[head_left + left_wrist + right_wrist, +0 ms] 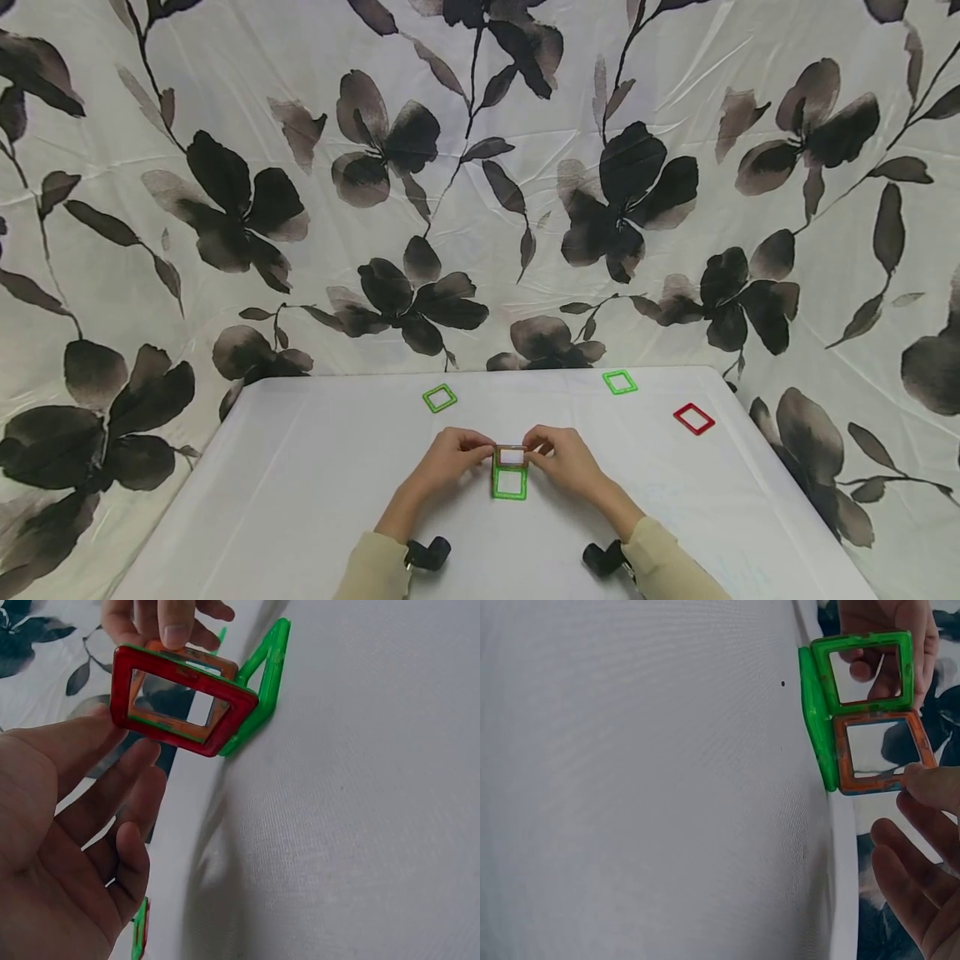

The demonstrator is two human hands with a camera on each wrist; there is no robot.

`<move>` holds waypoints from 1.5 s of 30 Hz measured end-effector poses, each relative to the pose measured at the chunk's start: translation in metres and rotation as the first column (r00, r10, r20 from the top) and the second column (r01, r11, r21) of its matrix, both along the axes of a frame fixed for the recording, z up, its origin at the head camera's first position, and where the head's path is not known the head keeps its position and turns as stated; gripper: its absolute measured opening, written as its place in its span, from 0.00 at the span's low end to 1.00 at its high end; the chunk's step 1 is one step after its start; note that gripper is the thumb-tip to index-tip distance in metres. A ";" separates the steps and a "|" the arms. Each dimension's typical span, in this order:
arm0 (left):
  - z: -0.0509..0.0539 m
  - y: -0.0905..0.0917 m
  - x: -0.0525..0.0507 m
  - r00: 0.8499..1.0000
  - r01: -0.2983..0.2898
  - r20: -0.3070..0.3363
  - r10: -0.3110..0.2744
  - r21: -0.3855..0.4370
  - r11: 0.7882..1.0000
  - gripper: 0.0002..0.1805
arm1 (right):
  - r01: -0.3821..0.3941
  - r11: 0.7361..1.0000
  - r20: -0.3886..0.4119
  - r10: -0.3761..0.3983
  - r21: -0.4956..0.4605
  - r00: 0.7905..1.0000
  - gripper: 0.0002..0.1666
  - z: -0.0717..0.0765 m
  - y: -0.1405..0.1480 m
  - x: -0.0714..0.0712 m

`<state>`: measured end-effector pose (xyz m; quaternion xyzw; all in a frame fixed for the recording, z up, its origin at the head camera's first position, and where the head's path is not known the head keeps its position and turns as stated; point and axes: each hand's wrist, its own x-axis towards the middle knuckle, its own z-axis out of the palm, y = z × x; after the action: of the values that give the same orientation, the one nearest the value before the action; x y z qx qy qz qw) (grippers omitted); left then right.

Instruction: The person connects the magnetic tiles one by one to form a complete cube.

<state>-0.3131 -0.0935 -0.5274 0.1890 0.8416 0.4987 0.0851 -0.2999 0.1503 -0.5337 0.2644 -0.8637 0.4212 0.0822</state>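
Observation:
A small cluster of square, see-through magnetic tiles stands between both hands at the middle of the table. A green tile [496, 485] forms its near part. In the left wrist view a red tile [120, 686] stands upright, an orange one behind it. From the right wrist, the orange tile [844, 754] and another green tile [907, 671] meet at an edge. My left hand [447, 460] pinches the red tile at its outer edge. The thumb and fingers of my right hand [567, 460] grip the orange tile's corner.
Two loose green tiles lie farther back, one green tile [439, 385] on the left and one green tile [636, 388] on the right. A loose red tile [678, 414] lies near the right edge of the white table [300, 467]. Behind hangs a floral cloth [510, 275].

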 end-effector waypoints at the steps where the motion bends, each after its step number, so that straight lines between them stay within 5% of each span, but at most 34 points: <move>1: 0.000 -0.001 0.000 1.000 -0.001 0.004 0.001 0.007 1.000 0.10 | 0.000 1.000 -0.005 0.000 0.001 1.000 0.10 0.000 0.000 -0.001; 20: 0.000 -0.011 0.015 1.000 -0.009 -0.020 0.009 0.006 1.000 0.08 | -0.019 0.997 -0.034 0.021 0.080 0.999 0.09 0.005 -0.009 -0.006; 39: -0.005 -0.008 0.030 0.973 0.063 -0.223 -0.060 0.005 0.998 0.09 | -0.107 0.992 -0.066 0.111 0.060 0.992 0.08 0.004 -0.020 -0.012; 45: -0.006 -0.006 0.034 0.973 0.084 -0.218 -0.077 0.022 0.996 0.14 | -0.140 0.989 -0.097 0.143 0.040 0.985 0.08 0.002 -0.021 -0.013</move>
<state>-0.2789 -0.0994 -0.5333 0.2774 0.8296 0.4844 0.0101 -0.3132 0.1290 -0.5313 0.3470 -0.8443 0.3981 0.0908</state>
